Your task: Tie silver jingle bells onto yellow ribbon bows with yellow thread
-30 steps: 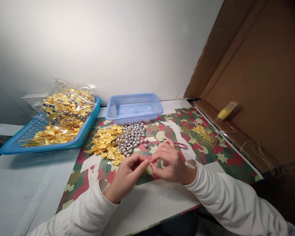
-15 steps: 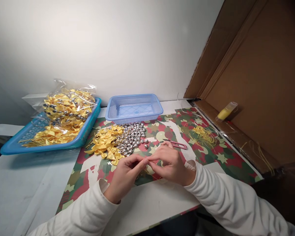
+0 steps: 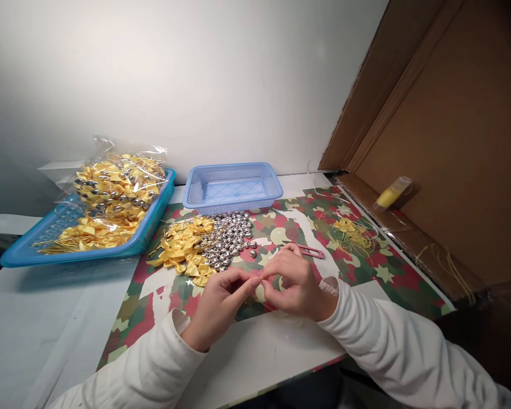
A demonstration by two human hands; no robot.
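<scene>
Head view. The left hand [image 3: 219, 301] and the right hand [image 3: 296, 281] meet at their fingertips low over the patterned mat [image 3: 366, 272] on the tabletop [image 3: 34, 318]. The fingers of both hands are pinched together on one small item at the point of contact; it is too small to identify, though a pale yellow patch shows just beneath it. Holding it between both hands, close to the body, keeps it steady for fine work.

Supplies lie within reach, just beyond the hands: one heap of yellow bows [image 3: 183, 250], touching one heap of silver bells [image 3: 232, 238]; individual pieces are too many to count. One pink clip [image 3: 309, 250] lies just beyond the right hand. One loose bundle of yellow threads [image 3: 353, 233] lies further right.

Two blue baskets stand at the rear: the small basket [image 3: 232, 187], and the large tray [image 3: 29, 250] holding one clear bag [image 3: 119, 182] of finished bows. One yellow tube [image 3: 392, 193] rests on the cardboard [image 3: 451, 142] at the right.
</scene>
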